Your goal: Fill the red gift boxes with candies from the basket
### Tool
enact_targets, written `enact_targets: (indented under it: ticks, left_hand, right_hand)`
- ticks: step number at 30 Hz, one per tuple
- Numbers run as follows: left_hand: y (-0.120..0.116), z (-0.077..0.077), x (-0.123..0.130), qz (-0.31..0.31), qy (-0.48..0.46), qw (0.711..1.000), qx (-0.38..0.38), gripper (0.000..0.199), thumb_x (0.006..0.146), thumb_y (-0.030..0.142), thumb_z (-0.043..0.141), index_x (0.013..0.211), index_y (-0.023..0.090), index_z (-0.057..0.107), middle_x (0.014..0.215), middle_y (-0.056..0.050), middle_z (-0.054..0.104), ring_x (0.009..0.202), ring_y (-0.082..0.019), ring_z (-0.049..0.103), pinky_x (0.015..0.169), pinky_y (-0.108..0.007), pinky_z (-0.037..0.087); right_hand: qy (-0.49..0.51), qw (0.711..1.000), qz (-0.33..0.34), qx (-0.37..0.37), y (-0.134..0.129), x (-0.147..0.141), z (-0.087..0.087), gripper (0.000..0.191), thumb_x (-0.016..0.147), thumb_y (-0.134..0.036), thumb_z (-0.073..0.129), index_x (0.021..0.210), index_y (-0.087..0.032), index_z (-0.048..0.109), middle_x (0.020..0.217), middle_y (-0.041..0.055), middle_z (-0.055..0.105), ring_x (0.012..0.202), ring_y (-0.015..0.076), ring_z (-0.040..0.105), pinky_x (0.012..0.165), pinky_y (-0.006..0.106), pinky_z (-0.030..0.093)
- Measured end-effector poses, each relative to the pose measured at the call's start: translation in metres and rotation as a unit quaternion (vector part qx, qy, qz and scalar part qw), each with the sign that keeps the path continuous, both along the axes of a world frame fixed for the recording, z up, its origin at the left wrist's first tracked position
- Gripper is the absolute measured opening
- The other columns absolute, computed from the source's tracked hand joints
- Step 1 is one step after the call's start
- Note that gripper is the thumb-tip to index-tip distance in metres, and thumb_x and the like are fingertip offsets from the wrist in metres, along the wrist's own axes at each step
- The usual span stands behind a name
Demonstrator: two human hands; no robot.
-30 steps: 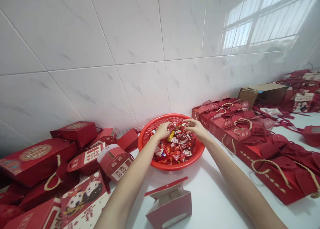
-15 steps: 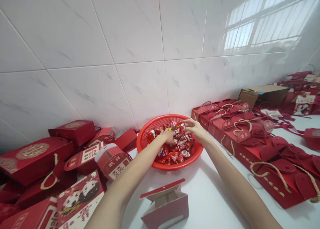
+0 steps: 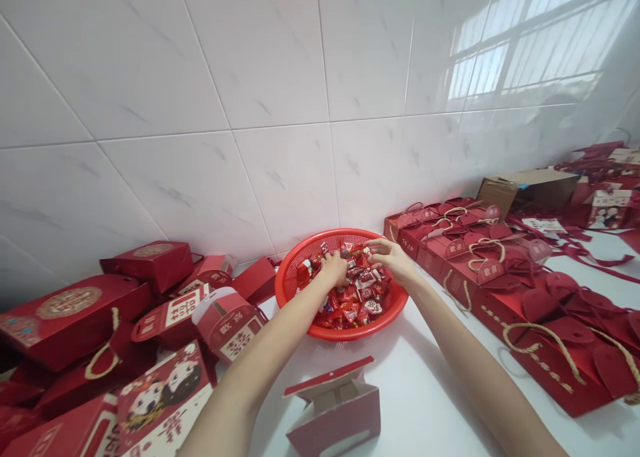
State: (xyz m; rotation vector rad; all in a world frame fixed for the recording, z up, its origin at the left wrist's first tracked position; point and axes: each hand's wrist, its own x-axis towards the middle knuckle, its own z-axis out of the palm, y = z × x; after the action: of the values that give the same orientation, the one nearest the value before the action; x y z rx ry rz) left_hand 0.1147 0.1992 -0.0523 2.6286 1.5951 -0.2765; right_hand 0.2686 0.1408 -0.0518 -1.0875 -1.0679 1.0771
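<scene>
A red plastic basket (image 3: 345, 334) holds a heap of wrapped candies (image 3: 357, 304), mostly in red wrappers. My left hand (image 3: 333, 268) is down on the heap left of centre, its fingers curled in and partly hidden; whatever they grip cannot be made out. Over the right part of the heap, my right hand (image 3: 393, 257) has thumb and fingers bent around a small wrapped candy (image 3: 367, 252). In front of the basket a red paper box (image 3: 340, 414) stands with its top unfolded, showing its pale inside.
Red gift boxes (image 3: 75, 304) are piled on the left, some with rope handles. Closed red boxes (image 3: 480, 290) stand in a row on the right. Behind them are a cardboard box (image 3: 540, 184) and dark red ribbons (image 3: 595, 257). A tiled wall (image 3: 280, 170) rises behind the basket.
My left hand's fingers, more spread before, are now curled in and slightly raised. The right hand stays nearly in place, a candy now showing at its fingertips.
</scene>
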Motion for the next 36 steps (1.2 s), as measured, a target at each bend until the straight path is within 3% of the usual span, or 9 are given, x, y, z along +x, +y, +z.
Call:
enact_targets:
  ticks: [6,9,14,19,22,25,31,36]
  left_hand:
    - [0.001,0.003,-0.006,-0.023,-0.059,0.998,-0.014,0.015,0.076,0.021,0.071,0.088,0.015,0.076,0.099,-0.015,0.073,0.099,-0.029,0.068,0.085,-0.032,0.051]
    - [0.005,0.006,-0.008,-0.004,-0.096,0.995,-0.004,0.011,0.077,0.024,0.068,0.079,0.015,0.075,0.085,-0.012,0.074,0.085,-0.026,0.070,0.073,-0.028,0.051]
    - [0.011,0.012,-0.011,0.025,-0.165,0.985,0.039,0.015,0.079,0.024,0.061,0.081,0.016,0.074,0.089,-0.010,0.074,0.090,-0.023,0.069,0.074,-0.028,0.049]
    - [0.019,0.005,-0.020,0.010,-0.181,0.983,0.004,0.011,0.073,0.020,0.067,0.082,0.020,0.074,0.085,-0.004,0.074,0.084,-0.021,0.069,0.073,-0.027,0.050]
    - [0.024,-0.001,-0.025,-0.010,-0.177,0.984,-0.018,0.030,0.066,0.009,0.068,0.091,0.023,0.075,0.096,-0.003,0.075,0.095,-0.023,0.068,0.079,-0.028,0.050]
    - [0.028,-0.004,-0.027,-0.019,-0.188,0.982,-0.017,0.042,0.070,0.003,0.062,0.105,0.024,0.072,0.106,-0.004,0.073,0.103,-0.023,0.066,0.087,-0.029,0.049]
    - [0.029,-0.003,-0.027,-0.027,-0.228,0.973,0.014,0.056,0.076,0.010,0.065,0.129,0.024,0.061,0.118,-0.006,0.065,0.111,-0.022,0.061,0.095,-0.028,0.047]
    - [0.027,-0.001,-0.027,-0.033,-0.230,0.972,0.014,0.054,0.072,0.013,0.071,0.124,0.022,0.065,0.114,-0.007,0.064,0.110,-0.023,0.061,0.095,-0.029,0.047]
  right_hand:
    - [-0.018,1.000,0.006,-0.003,-0.005,-0.001,0.003,0.038,0.053,-0.016,0.067,0.091,-0.018,0.069,0.080,0.0006,0.064,0.073,0.0142,0.061,0.059,0.025,0.051]
    - [-0.025,1.000,0.004,-0.001,-0.007,-0.002,0.005,0.036,0.053,-0.016,0.066,0.089,-0.018,0.068,0.080,0.0006,0.066,0.072,0.0139,0.061,0.058,0.024,0.050]
    - [-0.019,1.000,0.003,0.004,-0.004,-0.002,0.003,0.036,0.054,-0.017,0.066,0.090,-0.019,0.068,0.080,0.0010,0.067,0.072,0.0142,0.062,0.059,0.024,0.050]
    - [-0.014,1.000,0.004,0.007,0.000,0.000,-0.002,0.037,0.054,-0.017,0.067,0.091,-0.018,0.069,0.079,0.0011,0.065,0.072,0.0151,0.061,0.059,0.025,0.051]
    - [-0.018,1.000,0.003,0.007,0.000,0.000,-0.003,0.037,0.054,-0.017,0.067,0.091,-0.018,0.069,0.082,0.0020,0.065,0.075,0.0159,0.061,0.060,0.026,0.051]
    - [-0.019,1.000,0.007,0.010,-0.001,0.000,-0.003,0.037,0.054,-0.018,0.067,0.092,-0.018,0.069,0.080,0.0017,0.065,0.075,0.0158,0.061,0.059,0.025,0.051]
    - [-0.013,1.000,0.002,0.006,0.000,0.000,-0.003,0.038,0.053,-0.016,0.066,0.090,-0.019,0.070,0.083,0.0016,0.065,0.076,0.0160,0.061,0.060,0.025,0.051]
    - [-0.016,1.000,0.005,0.002,-0.001,0.000,-0.002,0.039,0.054,-0.016,0.066,0.092,-0.018,0.070,0.084,0.0022,0.066,0.077,0.0159,0.062,0.060,0.025,0.052]
